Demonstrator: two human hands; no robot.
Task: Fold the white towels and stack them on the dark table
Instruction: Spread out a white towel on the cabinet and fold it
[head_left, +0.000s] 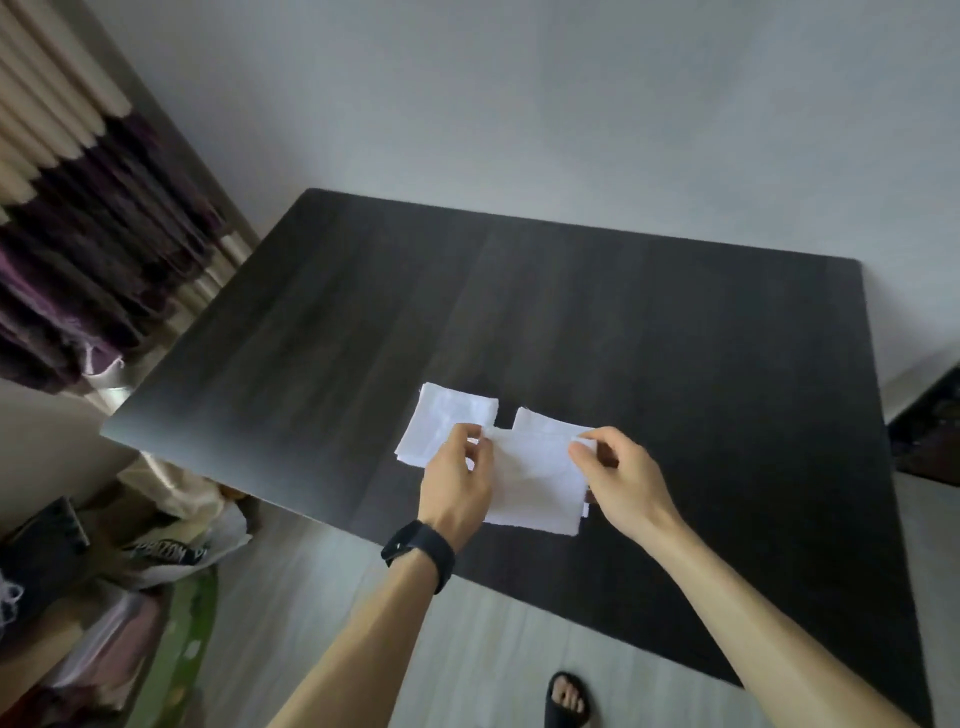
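Head view, lower centre: left hand (457, 480) and right hand (621, 480) each pinch an upper corner of a white towel (535, 478) over the dark table (519, 312); a folded towel (447, 415) lies on the tabletop just to its upper left.

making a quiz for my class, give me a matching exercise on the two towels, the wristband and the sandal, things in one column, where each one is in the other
Things:
1. folded white towel
2. held white towel
3. black wristband
4. black sandal

Places:
a. on the floor
b. pinched at its top corners by the left hand and right hand
c. flat on the dark table, unheld
d. on the left wrist

Pairs: 1-c, 2-b, 3-d, 4-a
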